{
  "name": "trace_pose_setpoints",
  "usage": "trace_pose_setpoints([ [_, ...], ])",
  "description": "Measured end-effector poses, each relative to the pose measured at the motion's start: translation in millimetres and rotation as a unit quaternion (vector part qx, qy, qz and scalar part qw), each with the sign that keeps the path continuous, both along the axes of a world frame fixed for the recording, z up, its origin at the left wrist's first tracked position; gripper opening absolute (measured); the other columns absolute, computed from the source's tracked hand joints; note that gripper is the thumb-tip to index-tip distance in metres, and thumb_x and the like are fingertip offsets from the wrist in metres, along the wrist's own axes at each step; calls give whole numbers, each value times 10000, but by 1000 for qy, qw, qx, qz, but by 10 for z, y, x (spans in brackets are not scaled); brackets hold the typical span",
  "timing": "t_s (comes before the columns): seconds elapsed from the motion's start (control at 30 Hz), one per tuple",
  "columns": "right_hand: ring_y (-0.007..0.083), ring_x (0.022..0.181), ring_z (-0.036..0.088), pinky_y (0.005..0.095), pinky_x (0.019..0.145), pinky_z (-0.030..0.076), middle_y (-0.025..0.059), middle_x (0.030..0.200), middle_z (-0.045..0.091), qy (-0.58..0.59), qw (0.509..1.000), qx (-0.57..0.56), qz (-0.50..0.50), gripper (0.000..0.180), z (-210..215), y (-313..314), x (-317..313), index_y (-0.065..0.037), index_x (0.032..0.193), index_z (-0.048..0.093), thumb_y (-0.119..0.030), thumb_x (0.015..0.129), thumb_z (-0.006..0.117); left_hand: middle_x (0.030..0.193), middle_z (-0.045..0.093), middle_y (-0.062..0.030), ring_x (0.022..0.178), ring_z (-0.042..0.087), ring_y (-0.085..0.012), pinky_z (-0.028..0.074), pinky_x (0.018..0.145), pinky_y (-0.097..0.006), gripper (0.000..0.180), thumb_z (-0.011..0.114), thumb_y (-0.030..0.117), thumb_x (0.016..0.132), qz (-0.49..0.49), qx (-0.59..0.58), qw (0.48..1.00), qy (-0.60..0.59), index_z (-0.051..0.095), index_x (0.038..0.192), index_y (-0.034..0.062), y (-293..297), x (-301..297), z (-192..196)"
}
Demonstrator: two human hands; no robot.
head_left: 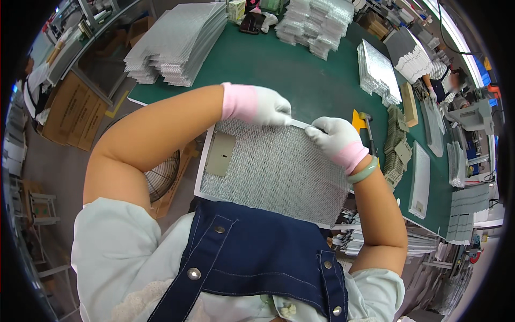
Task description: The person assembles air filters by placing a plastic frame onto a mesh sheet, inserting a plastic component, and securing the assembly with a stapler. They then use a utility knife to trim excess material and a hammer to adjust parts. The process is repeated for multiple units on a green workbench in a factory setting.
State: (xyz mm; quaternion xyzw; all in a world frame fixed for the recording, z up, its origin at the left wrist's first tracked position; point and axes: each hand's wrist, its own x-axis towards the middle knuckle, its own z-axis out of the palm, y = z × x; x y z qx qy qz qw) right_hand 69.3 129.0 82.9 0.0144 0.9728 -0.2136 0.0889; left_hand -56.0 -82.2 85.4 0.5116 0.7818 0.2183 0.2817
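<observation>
A silver metal mesh filter panel (pixel 273 172) with a thin pale frame lies in front of my body, partly over the table's near edge. It has a flat grey plate (pixel 220 154) set in its left part. My left hand (pixel 271 106), in a white glove with a pink cuff, is closed on the panel's far edge near the middle. My right hand (pixel 335 135), gloved alike, pinches the same frame edge farther right, at the far right corner. A short stretch of white frame strip (pixel 299 124) shows between the hands. My fingertips are partly hidden.
The green table (pixel 252 70) holds stacked mesh sheets (pixel 179 40) at the back left, more mesh pieces (pixel 316 24) and grey plates (pixel 397 145) at right. A hammer (pixel 369 129) lies beside my right hand. A fan (pixel 163 177) stands at left; another person (pixel 442 80) works far right.
</observation>
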Motion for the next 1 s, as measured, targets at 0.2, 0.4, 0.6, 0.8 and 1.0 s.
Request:
trace_pose_setpoints([
  [0.2, 274, 769, 674, 374, 752, 519, 151, 815, 689, -15, 994, -108, -16, 369, -88, 56, 4, -22, 1059, 708, -366, 956, 624, 1039, 690, -184, 1016, 654, -337, 500, 892, -423, 387, 491, 345, 1014, -32, -26, 997, 72, 614, 1197, 27, 319, 195, -63],
  [0.4, 348, 816, 670, 427, 745, 520, 151, 829, 691, 59, 992, 104, 33, 436, -118, -1, 73, -56, 935, 692, -447, 995, 510, 739, 665, -139, 697, 668, -359, 535, 648, -444, 244, 548, 283, 963, -49, 51, 957, 281, 593, 910, 50, 310, 300, -303],
  [0.6, 366, 810, 655, 453, 732, 511, 156, 806, 672, 60, 987, 132, 65, 445, -115, 8, 40, -60, 871, 656, -442, 1010, 477, 651, 647, -131, 598, 660, -340, 531, 561, -450, 214, 563, 232, 932, -88, 72, 935, 337, 581, 818, 52, 306, 225, -258],
  [0.8, 362, 840, 658, 439, 756, 511, 168, 836, 680, 49, 989, 125, 55, 419, -89, 7, 1, -49, 914, 669, -422, 1004, 500, 743, 688, -131, 684, 687, -330, 539, 632, -431, 204, 541, 211, 935, -103, -10, 925, 366, 609, 893, 23, 364, 262, -147],
  [1.0, 322, 826, 661, 398, 766, 505, 170, 851, 677, 11, 997, -65, 29, 353, -152, 89, 19, -26, 1014, 685, -357, 983, 570, 1059, 688, -170, 1024, 653, -306, 494, 910, -406, 367, 518, 310, 994, -37, -30, 999, 6, 624, 1210, 32, 370, 102, -106],
])
